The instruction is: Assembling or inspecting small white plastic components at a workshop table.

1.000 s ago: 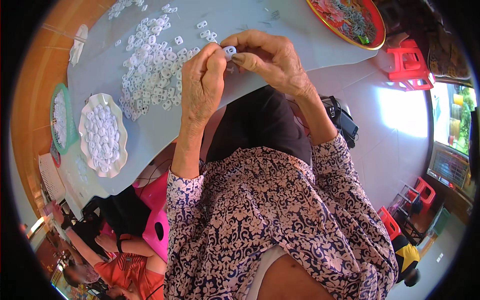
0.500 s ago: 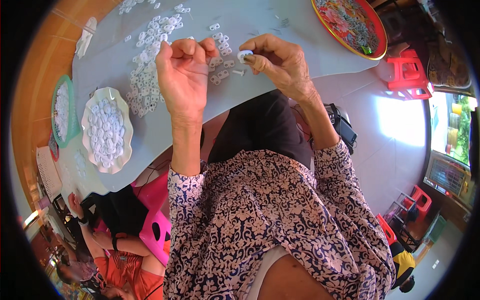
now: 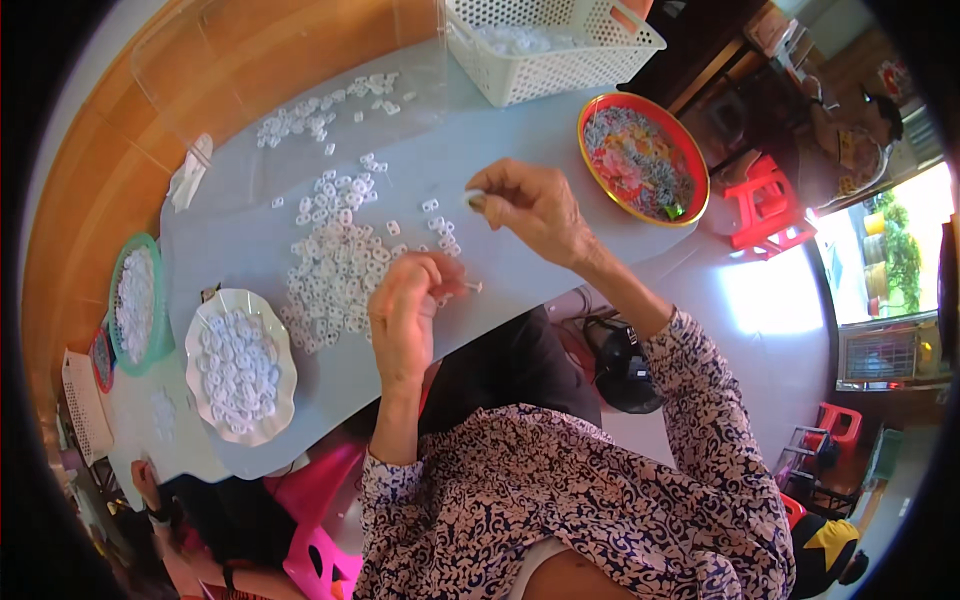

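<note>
My right hand (image 3: 535, 208) is raised over the table, pinching a small white plastic piece (image 3: 474, 199) between thumb and index finger. Lower down by the front edge, my left hand (image 3: 405, 310) has its fingers curled together; their tips are blurred, and whatever they hold is hidden. A small white pin-like part (image 3: 473, 287) lies just right of those fingers. Beyond my left hand spreads a heap of white two-holed plastic pieces (image 3: 335, 255). A short group of the same pieces (image 3: 443, 237) lies between my two hands.
A scalloped white dish (image 3: 286, 375) of white pieces stands at left, near a green basket (image 3: 157, 300). A red round tray (image 3: 702, 165) holds small metal parts at right. At the back is a white perforated basket (image 3: 560, 75). Another person's hand (image 3: 146, 482) rests at lower left.
The view has shifted, showing more of the table's far side. My left hand has come down toward the table edge, near the pin-like part. My right hand keeps its white piece pinched.
</note>
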Motion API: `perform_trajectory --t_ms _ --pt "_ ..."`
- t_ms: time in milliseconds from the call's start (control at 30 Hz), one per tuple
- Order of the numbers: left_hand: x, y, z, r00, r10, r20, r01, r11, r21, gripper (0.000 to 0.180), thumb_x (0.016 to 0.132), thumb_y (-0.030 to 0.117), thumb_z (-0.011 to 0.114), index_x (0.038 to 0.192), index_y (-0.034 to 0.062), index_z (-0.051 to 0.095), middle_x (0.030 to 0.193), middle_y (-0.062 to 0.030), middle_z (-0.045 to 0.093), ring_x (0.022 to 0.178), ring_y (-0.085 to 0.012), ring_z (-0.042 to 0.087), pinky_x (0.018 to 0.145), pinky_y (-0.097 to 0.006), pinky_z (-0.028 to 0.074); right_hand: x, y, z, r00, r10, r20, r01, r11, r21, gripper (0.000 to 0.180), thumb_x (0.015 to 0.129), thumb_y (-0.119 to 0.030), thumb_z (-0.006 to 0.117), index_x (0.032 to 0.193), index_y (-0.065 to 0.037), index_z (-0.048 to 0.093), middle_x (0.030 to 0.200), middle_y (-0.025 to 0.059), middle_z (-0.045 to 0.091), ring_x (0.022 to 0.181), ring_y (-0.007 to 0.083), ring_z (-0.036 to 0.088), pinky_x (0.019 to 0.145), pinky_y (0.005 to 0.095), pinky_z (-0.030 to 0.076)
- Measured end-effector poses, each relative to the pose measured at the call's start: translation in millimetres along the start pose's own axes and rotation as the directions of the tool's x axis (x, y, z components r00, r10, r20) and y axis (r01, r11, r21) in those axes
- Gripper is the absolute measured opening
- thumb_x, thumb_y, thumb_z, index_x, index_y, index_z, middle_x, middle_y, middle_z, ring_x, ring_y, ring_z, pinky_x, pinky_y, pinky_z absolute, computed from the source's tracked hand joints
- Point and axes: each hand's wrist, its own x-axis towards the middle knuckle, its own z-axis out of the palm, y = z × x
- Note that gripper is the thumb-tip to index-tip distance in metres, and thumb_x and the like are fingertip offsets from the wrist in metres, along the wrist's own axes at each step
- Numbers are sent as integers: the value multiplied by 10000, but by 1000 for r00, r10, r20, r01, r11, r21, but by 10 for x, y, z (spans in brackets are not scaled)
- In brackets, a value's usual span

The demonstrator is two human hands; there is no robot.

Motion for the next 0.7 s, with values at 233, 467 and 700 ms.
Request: perform_trajectory --t_ms 233,467,700 --pt "-101 -23 -91 944 -125 305 5 931 364 180 889 118 503 830 -33 584 811 -44 589 782 -117 535 731 -242 419 1067 -84 -654 758 -543 -362 188 713 -675 146 795 -131 652 913 -46 653 786 112 652 676 136 626 613 293 487" --pt "24 -173 -22 990 121 79 -142 918 369 110 866 86 535 842 -19 559 768 -52 576 719 -109 505 637 -249 408 1180 -73 -502 835 -516 -191 252 668 -701 92 798 -78 603 834 1 633 706 112 617 643 193 589 584 312 467" --pt "-130 39 40 996 -41 80 13 945 328 170 903 146 510 852 -7 564 707 12 523 612 -41 423 532 -200 351 680 -37 614 839 -424 342 530 780 -332 135 807 11 584 932 -12 631 786 91 630 630 157 569 581 267 470"
